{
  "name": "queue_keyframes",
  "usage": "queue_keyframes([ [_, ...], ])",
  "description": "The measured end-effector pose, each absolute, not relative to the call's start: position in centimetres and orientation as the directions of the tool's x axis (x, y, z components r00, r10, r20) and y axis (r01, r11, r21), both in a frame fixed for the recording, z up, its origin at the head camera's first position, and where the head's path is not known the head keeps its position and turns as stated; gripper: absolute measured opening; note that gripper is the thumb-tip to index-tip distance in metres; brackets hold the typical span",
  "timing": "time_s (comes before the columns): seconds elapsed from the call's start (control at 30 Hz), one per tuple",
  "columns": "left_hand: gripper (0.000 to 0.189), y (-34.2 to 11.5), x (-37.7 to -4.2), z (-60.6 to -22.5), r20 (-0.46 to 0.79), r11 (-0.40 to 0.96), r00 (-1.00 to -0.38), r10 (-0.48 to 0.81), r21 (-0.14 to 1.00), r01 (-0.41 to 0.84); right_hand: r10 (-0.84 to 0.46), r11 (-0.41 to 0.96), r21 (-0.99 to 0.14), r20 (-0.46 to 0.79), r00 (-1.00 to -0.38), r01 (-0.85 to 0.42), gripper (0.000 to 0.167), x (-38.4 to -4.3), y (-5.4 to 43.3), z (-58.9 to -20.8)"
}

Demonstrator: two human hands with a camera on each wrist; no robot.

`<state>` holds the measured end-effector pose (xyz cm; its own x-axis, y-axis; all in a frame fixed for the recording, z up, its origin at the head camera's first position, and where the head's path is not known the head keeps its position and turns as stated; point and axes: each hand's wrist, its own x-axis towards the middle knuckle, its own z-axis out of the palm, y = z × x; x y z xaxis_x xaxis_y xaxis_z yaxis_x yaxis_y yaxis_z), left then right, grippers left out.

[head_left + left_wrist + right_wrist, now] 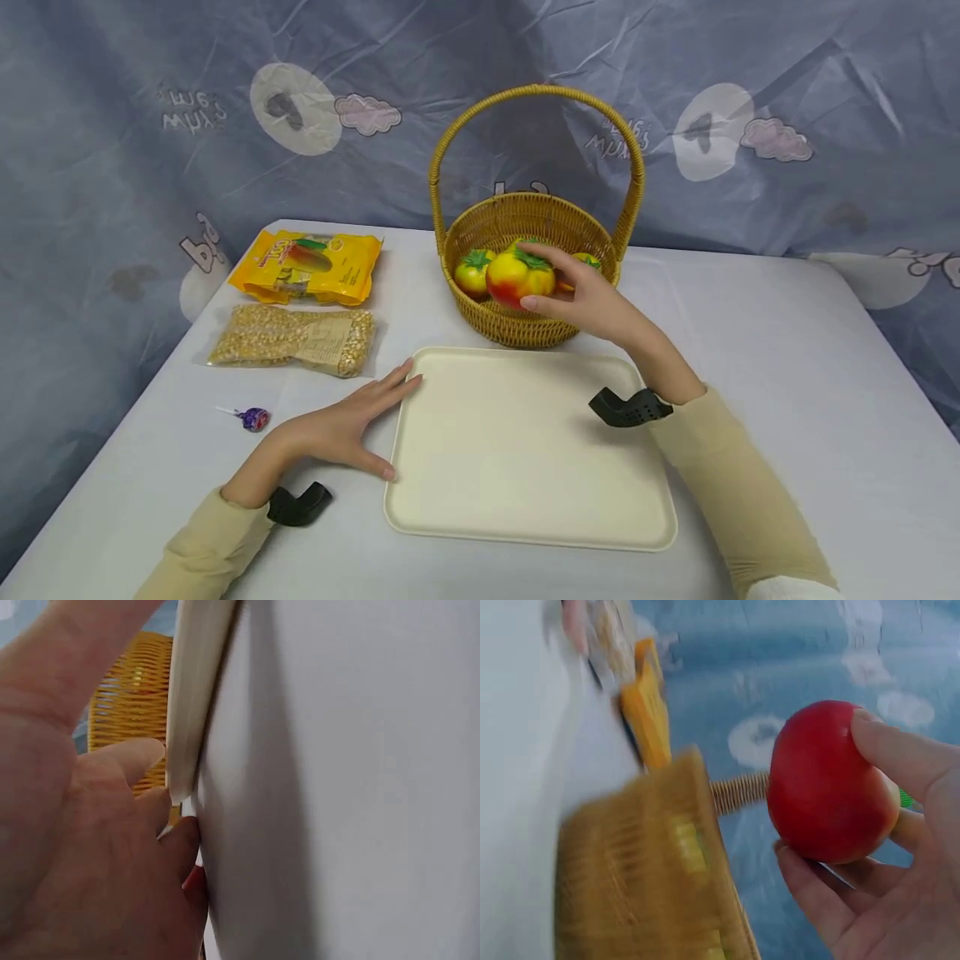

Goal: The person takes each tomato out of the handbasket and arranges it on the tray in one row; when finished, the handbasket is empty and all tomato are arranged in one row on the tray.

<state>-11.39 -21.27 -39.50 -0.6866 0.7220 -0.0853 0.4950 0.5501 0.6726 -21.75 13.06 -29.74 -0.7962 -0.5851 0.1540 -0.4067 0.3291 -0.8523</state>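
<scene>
Behind everything we see a grey-blue cloth backdrop [540, 50], creased and softly shiny, printed with pale round patches, small pink clouds and lettering. It hangs beyond the far edge of the counter [787, 358] and also down past its left and right sides. The counter's surface is white and smooth, and in the left wrist view we notice a soft grey shadow running along it beside the tray [525, 450].

That tray is cream-coloured, with rounded corners and a low raised rim, and lies near the middle of the counter. Just behind it stands a woven basket [519, 333] with a tall arched handle, one yellow-green fruit [470, 280] inside at the left and another partly hidden at the right. The right hand [592, 304] grips a red-and-yellow fruit [516, 279] between its thumb and fingers, above the basket; the right wrist view shows it clear of the rim. The left hand [341, 429] has its fingers spread, the tips at the tray's left edge.

Along the counter's left side we find a yellow packet [303, 267], a clear bag of yellow kernels [270, 333] just in front of it, and a purple-wrapped lollipop [255, 419] nearer us.
</scene>
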Motion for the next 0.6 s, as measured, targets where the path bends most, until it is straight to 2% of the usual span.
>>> queue_keyframes([
  [0.13, 0.112, -21.3, -11.4, -39.2, -0.103, 0.555, -0.675, 0.731, 0.666, 0.499, -0.614, 0.293, -0.834, 0.211, -0.760, -0.468, 0.066, -19.7, 11.5, -30.6],
  [0.37, 0.108, -21.1, -11.4, -38.5, -0.129, 0.582, -0.661, 0.739, 0.617, 0.530, -0.662, 0.313, -0.702, 0.321, -0.677, -0.639, 0.067, -18.1, 8.4, -33.7],
  [0.6, 0.107, -21.0, -11.3, -38.4, -0.139, 0.591, -0.662, 0.737, 0.607, 0.531, -0.700, 0.364, -0.633, 0.298, -0.649, -0.683, 0.065, -17.9, 6.7, -36.6],
])
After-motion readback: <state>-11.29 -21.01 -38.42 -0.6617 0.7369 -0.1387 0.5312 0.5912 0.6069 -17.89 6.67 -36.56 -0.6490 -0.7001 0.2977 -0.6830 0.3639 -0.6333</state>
